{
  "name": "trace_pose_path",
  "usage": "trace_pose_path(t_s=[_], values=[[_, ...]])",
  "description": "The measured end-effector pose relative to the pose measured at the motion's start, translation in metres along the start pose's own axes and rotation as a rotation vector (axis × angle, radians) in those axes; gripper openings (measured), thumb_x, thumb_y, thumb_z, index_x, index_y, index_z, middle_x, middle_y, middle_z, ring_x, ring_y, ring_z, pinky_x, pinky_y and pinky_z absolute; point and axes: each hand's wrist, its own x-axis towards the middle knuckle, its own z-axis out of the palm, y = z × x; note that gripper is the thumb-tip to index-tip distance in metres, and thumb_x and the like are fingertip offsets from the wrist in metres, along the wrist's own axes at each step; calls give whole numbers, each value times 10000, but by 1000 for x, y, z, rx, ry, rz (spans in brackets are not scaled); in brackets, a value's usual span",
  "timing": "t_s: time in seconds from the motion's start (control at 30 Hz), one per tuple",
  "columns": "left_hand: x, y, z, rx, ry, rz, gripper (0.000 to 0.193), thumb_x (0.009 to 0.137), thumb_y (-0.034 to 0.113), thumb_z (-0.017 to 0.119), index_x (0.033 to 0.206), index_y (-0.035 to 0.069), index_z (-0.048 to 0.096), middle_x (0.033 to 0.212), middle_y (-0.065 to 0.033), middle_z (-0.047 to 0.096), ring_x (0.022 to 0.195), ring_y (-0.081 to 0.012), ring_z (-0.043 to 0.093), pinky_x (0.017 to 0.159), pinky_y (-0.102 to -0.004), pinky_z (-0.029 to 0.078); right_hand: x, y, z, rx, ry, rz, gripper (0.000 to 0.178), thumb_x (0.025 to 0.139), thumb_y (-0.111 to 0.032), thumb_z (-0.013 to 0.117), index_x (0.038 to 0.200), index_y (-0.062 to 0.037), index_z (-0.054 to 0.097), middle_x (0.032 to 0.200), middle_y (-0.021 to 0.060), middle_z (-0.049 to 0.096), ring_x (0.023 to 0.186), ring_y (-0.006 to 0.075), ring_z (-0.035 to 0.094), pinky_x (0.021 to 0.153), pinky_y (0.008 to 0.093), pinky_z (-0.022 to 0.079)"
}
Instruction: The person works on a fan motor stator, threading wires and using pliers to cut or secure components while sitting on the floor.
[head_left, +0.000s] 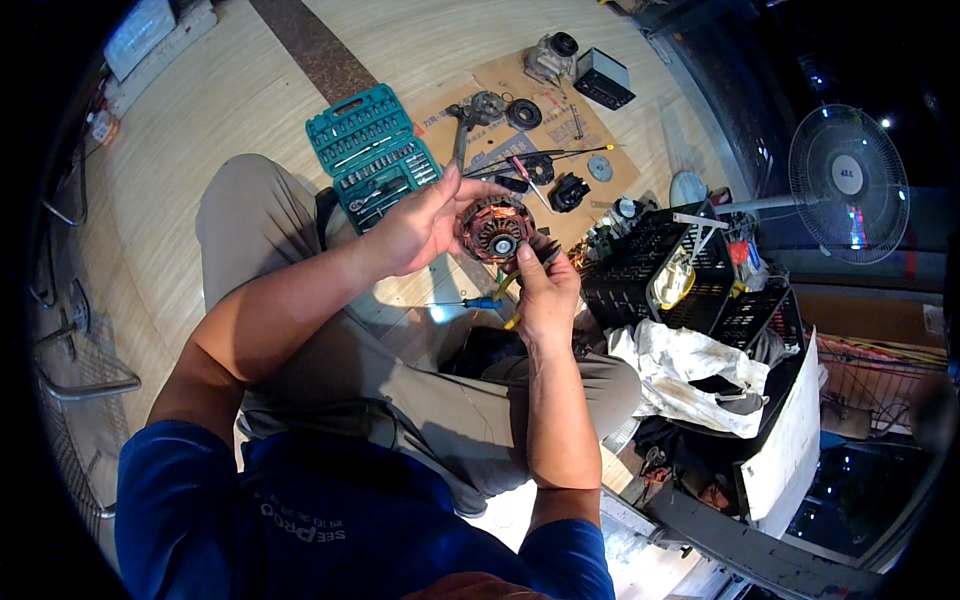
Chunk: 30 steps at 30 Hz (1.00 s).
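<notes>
Between my two hands is a round alternator stator [472,238] with copper windings. A finned rotor [497,228] with a shiny shaft end sits in its middle. My left hand [425,228] is curved round the left side, one finger over the top. My right hand [548,300] grips the lower right, thumb against the edge near the shaft end. A dark piece [546,250] shows beside the right fingers; its kind is unclear. Just below the hands are a blue-handled screwdriver [482,303] and something yellow [508,285], partly hidden by the right hand.
Ahead, a green socket set case [385,118] lies unfolded beside a cardboard sheet [490,75] bearing a pulley [523,114], a metal housing [550,60] and a black box [604,78]. Right are black crates [640,285], a white cloth [690,375] and a fan [848,180].
</notes>
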Motion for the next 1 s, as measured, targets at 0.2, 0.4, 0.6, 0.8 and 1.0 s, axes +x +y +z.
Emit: trace_pose_path(t_s=[0.2, 0.4, 0.6, 0.8, 1.0], values=[[0, 4, 4, 8, -1, 0, 719, 975, 592, 203, 1326, -1, 406, 1277, -166, 518, 1188, -251, 533, 932, -458, 496, 0, 3, -4, -39, 1, -37, 223, 910, -40, 602, 1115, 48, 601, 1061, 101, 656, 929, 152, 617, 868, 291, 494], [-1, 5, 6, 34, 18, 0, 721, 974, 596, 190, 1313, -1, 412, 1254, -167, 530, 1175, -248, 541, 925, -451, 504, 0, 3, -3, -66, 10, -58, 218, 905, -38, 611, 1110, 38, 607, 1051, 92, 660, 920, 143, 616, 861, 281, 493], [0, 4, 4, 33, 21, -2, 727, 970, 604, 197, 1313, 0, 411, 1261, -168, 524, 1180, -249, 537, 925, -455, 502, -3, 2, -2, -52, 3, -59, 218, 907, -43, 609, 1110, 37, 607, 1045, 91, 661, 921, 138, 613, 863, 276, 487], [1, 1, 1, -3, 6, -20, 737, 971, 601, 208, 1353, -6, 380, 1288, -182, 509, 1197, -272, 524, 929, -488, 489, -2, 2, -3, 1, 39, 16, 224, 920, -77, 603, 1115, 33, 598, 1058, 99, 656, 923, 148, 617, 855, 287, 492], [0, 1, 1, -39, 14, -50, 724, 985, 570, 218, 1384, -19, 352, 1342, -184, 482, 1199, -303, 524, 925, -507, 484, -2, -1, 1, 140, 49, 54, 220, 932, -105, 594, 1110, 25, 599, 1034, 89, 658, 888, 142, 612, 816, 285, 490]])
